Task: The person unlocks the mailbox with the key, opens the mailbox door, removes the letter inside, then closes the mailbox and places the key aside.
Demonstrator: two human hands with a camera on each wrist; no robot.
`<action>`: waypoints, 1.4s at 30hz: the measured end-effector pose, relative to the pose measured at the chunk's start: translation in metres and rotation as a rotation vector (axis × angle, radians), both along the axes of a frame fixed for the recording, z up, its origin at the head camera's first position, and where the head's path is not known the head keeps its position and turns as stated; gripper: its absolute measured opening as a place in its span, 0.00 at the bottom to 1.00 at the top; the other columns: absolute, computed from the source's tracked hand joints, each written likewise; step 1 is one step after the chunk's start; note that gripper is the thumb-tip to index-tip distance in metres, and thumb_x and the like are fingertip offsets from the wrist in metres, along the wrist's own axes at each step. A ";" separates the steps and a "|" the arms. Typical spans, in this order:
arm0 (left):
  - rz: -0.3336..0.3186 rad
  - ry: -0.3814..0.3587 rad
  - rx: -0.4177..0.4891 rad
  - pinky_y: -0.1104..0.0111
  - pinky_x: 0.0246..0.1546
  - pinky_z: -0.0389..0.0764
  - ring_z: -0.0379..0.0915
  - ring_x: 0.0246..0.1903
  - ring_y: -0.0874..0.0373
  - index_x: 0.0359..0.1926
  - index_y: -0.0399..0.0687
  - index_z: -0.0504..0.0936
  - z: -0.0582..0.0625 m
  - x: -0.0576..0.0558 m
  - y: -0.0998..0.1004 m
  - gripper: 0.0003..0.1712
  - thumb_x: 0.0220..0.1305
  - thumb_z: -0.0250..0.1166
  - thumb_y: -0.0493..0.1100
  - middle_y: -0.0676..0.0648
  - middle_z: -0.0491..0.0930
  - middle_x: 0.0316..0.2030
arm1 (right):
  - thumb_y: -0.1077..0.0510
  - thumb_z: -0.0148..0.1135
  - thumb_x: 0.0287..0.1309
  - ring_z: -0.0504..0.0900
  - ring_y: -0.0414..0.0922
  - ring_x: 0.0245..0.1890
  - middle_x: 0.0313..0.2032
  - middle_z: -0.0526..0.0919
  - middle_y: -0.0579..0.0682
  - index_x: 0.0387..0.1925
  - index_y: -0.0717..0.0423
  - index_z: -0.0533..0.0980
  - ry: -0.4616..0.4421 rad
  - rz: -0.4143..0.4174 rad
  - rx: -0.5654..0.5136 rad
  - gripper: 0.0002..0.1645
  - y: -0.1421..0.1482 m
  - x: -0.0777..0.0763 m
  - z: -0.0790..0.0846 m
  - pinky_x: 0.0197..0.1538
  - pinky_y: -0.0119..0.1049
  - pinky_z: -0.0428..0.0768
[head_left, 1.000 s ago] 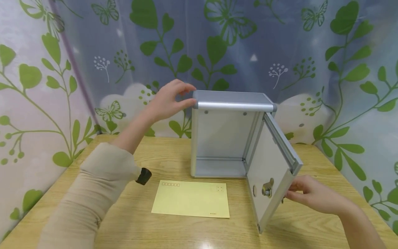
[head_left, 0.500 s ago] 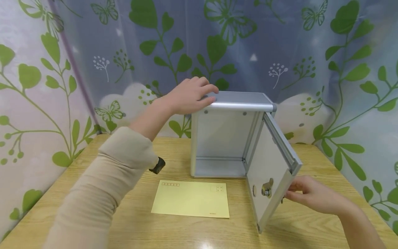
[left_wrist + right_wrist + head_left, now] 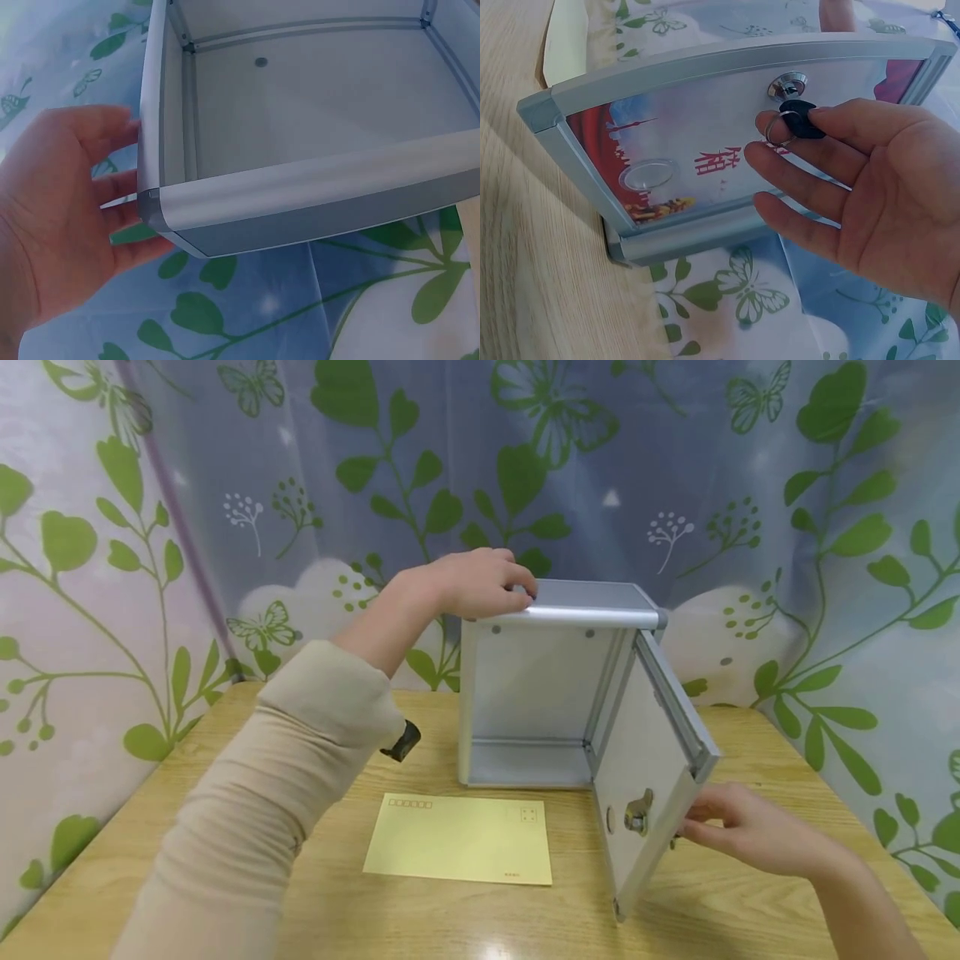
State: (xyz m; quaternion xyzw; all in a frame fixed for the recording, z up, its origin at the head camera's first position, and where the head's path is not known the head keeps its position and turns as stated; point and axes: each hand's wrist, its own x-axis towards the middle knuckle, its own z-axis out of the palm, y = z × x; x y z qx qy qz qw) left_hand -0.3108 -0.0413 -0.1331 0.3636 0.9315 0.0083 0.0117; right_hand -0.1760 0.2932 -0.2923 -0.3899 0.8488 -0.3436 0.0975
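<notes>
A silver metal-framed letter box (image 3: 527, 693) stands on the table with its front door (image 3: 647, 768) swung out to the right. My left hand (image 3: 480, 583) rests on the box's top near its left corner, thumb by the front edge; in the left wrist view the fingers (image 3: 116, 184) lie loosely extended against the frame. My right hand (image 3: 750, 827) is at the door's outer side. Seen from the right wrist, its thumb and forefinger pinch a black-headed key (image 3: 801, 120) with a ring, set in the round lock (image 3: 787, 86). The lock's latch (image 3: 637, 814) shows on the door's inner face.
A yellow envelope (image 3: 459, 839) lies flat on the wooden table (image 3: 337, 893) in front of the box, left of the open door. Behind the table hangs a curtain (image 3: 615, 468) printed with leaves and butterflies.
My left hand has moved right from the box's upper left corner onto its top. The door has swung slightly inward, the right hand staying at its lock. The envelope lies as before.
</notes>
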 end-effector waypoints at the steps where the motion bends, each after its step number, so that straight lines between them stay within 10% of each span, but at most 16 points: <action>1: 0.001 -0.004 -0.002 0.61 0.45 0.66 0.61 0.52 0.55 0.63 0.59 0.67 0.001 0.001 0.000 0.24 0.70 0.41 0.53 0.49 0.63 0.56 | 0.68 0.49 0.64 0.80 0.37 0.42 0.42 0.82 0.43 0.48 0.55 0.76 0.004 0.006 0.002 0.15 -0.002 0.000 0.001 0.39 0.34 0.78; 19: 0.025 0.017 -0.034 0.61 0.44 0.65 0.61 0.50 0.54 0.63 0.60 0.67 0.001 0.002 0.005 0.23 0.69 0.41 0.48 0.48 0.63 0.53 | 0.48 0.48 0.68 0.79 0.36 0.38 0.36 0.82 0.38 0.53 0.53 0.70 0.007 -0.042 0.143 0.18 -0.084 -0.011 0.005 0.41 0.38 0.77; 29: 0.038 0.019 -0.045 0.60 0.44 0.64 0.57 0.55 0.51 0.63 0.60 0.64 -0.002 0.001 0.007 0.23 0.70 0.39 0.47 0.46 0.60 0.56 | 0.53 0.53 0.65 0.68 0.33 0.20 0.22 0.73 0.37 0.47 0.57 0.73 0.247 -0.143 0.207 0.15 -0.129 -0.027 0.001 0.26 0.30 0.71; 42: 0.048 0.020 -0.061 0.59 0.49 0.62 0.54 0.59 0.50 0.63 0.60 0.63 -0.002 0.002 0.008 0.23 0.70 0.38 0.47 0.48 0.59 0.59 | 0.53 0.53 0.65 0.69 0.35 0.17 0.19 0.71 0.40 0.43 0.60 0.71 0.347 -0.237 0.273 0.13 -0.162 -0.050 -0.002 0.23 0.31 0.69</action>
